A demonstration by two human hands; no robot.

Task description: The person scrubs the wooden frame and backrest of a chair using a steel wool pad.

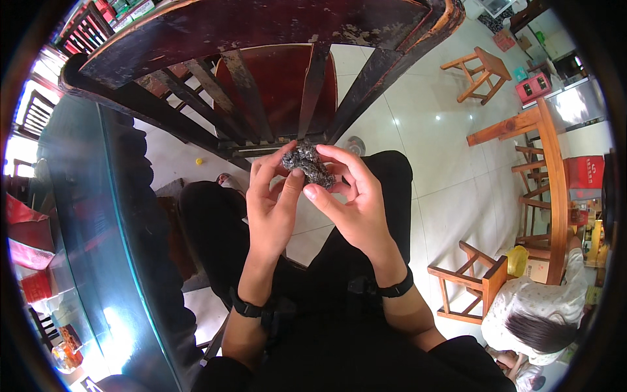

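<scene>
A dark grey, wiry clump that looks like a steel-wool scourer [316, 169] is held up in front of me, above the gap between my knees. My left hand [272, 196] grips its left side, the thumb pressed on the near face and the fingertips behind. On the other side, my right hand [355, 201] has its thumb at the lower edge and the index finger near the top. The curled fingers hide part of the clump's back. Black bands circle both wrists.
Just beyond my hands stands a worn dark wooden chair [274, 88]. A glass-topped table [112, 196] runs along my left. Wooden stools [482, 73] and a wooden table [556, 196] are on the right, where a person [534, 304] sits low.
</scene>
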